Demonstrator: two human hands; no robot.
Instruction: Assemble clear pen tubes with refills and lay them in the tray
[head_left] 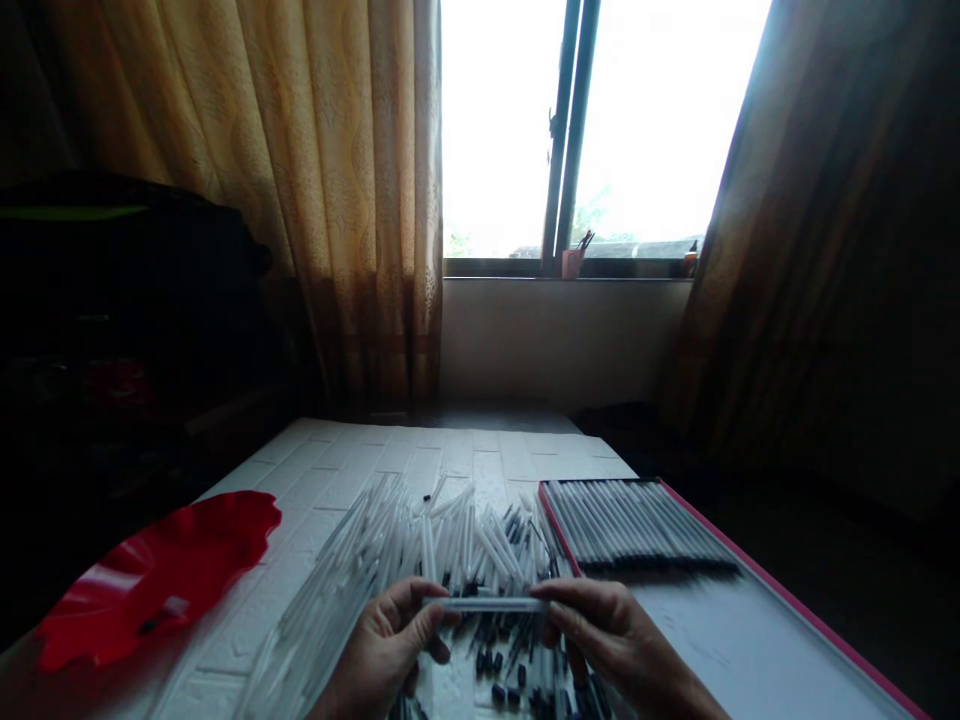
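Observation:
Level across the table's near middle, a clear, whitish pen barrel (491,604) is pinched at both ends. My left hand (390,635) grips its left end between thumb and fingers. At the other end, my right hand (611,625) closes on it the same way, its fingertips covering that tip. Beneath and beyond the hands lie loose clear pen barrels (360,545) in a large heap. Several small black pen caps (497,692) are scattered just below the held barrel, among dark thin pieces too blurred to name.
To the right, a white board with a red edge (795,590) carries a neat row of pens (637,520) with black ends. A red wavy-rimmed dish (165,570) stands at left on the white brick-patterned tabletop (442,455). Curtains and a window are behind.

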